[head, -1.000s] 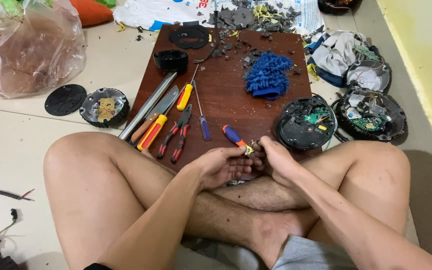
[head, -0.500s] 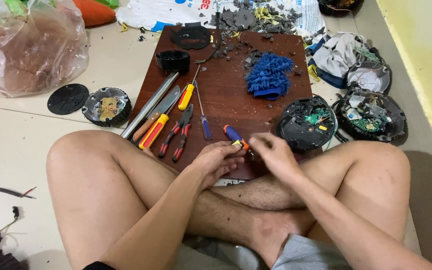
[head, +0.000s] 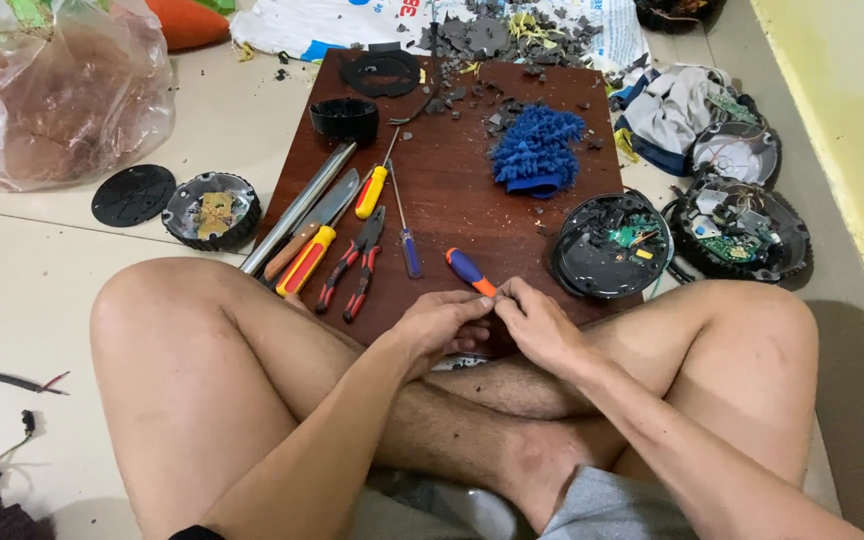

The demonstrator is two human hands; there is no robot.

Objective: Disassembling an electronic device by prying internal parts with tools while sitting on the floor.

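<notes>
I sit cross-legged on the floor with both hands meeting at the near edge of a brown wooden board (head: 452, 200). My left hand (head: 439, 325) has its fingers curled, fingertips against my right hand (head: 537, 325). A screwdriver with a blue and orange handle (head: 469, 270) sticks out from between them, and my right fingertips are on its orange end. Its shaft and anything else in my hands are hidden. An opened round black device with a green circuit board (head: 610, 245) lies just right of my hands.
On the board lie red-handled pliers (head: 352, 270), a yellow-and-red handled tool (head: 304, 262), a knife (head: 324, 205), a metal tube (head: 297, 210), two thin screwdrivers, a blue mop pad (head: 537, 150) and a black ring (head: 344, 118). More round black casings (head: 737, 230) sit right; a plastic bag (head: 52, 90) sits left.
Half a second ago my right hand was lifted slightly away from the left. It has come back down and the fingertips meet again by the screwdriver's orange end.
</notes>
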